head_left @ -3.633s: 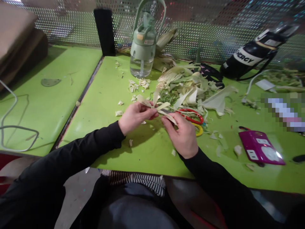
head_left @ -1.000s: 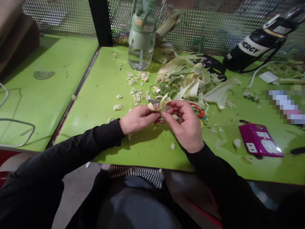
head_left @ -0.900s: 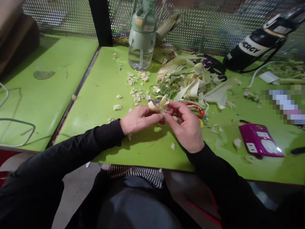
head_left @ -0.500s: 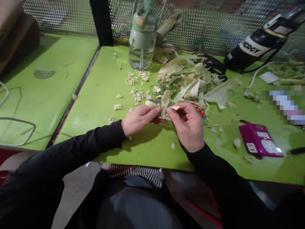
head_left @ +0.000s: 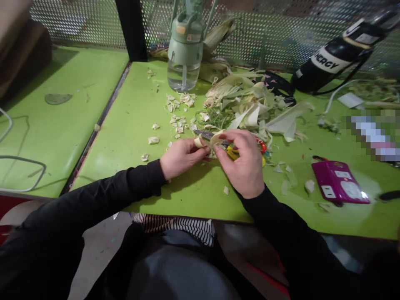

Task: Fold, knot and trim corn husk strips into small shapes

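Between my fingertips, above the green table point(head_left: 193, 191), are pale pieces of corn husk point(head_left: 216, 138). My left hand point(head_left: 184, 157) pinches the husk at its lower left, thumb pressed against the fingers. From the other side my right hand point(head_left: 243, 160) grips the upright strip with thumb and forefinger, bending it over. Scissors with yellow and red handles point(head_left: 231, 152) lie just behind, their dark blades pointing left; my right hand partly covers them. Small cut husk bits point(head_left: 178, 123) are scattered left of the blades. The lower end of the held husk is hidden by my fingers.
Behind my hands lies a heap of corn husks point(head_left: 246, 100). A green water bottle point(head_left: 185, 54) stands at the back, and a black bottle point(head_left: 334, 62) leans at the back right. A purple power strip point(head_left: 340, 182) lies on the right. A mesh partition point(head_left: 250, 41) borders the far edge.
My right hand has shifted slightly left and up, its fingers now over the upright husk strip, which has folded down. The yellow scissor handle has come into view. My left hand has barely moved.
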A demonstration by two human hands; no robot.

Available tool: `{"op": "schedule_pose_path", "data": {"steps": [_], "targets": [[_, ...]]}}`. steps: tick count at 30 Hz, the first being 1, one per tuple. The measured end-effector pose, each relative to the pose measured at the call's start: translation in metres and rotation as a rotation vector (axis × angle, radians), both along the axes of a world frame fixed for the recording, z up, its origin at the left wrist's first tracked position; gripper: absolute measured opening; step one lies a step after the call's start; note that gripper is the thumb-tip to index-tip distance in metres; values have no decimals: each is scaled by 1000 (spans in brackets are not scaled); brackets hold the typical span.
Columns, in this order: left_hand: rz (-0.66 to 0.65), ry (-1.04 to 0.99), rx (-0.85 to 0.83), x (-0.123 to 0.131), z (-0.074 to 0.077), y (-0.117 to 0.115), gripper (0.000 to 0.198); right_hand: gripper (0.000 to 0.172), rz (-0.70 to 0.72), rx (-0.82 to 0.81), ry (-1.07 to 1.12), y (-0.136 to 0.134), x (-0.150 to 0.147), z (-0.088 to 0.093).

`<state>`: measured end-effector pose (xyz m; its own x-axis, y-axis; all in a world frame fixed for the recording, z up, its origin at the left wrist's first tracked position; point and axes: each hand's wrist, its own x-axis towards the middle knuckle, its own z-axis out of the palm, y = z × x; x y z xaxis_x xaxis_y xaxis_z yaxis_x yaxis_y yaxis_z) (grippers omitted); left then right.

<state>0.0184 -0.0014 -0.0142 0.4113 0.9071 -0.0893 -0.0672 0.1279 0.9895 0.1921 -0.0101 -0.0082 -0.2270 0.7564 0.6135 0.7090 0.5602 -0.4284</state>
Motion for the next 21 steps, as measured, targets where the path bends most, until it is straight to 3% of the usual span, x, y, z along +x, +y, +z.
{"op": "schedule_pose_path", "data": {"steps": [3,10,15,18,21], "targets": [[8,106,31,-1,-2,-1,12,15,28,74,-79,0,1,1],[-15,359,192,-5,3,-5,10,28,19,173,-165,-12,-2,3],[-44,38,-19,-4,6,-1,15,28,242,8,48,-15,-4,7],[-99,-93,-188,-5,7,3,12,23,254,-206,227,-12,-3,7],[-136,-121,-272,-7,8,4,11,27,226,-274,162,-10,-2,7]]}}
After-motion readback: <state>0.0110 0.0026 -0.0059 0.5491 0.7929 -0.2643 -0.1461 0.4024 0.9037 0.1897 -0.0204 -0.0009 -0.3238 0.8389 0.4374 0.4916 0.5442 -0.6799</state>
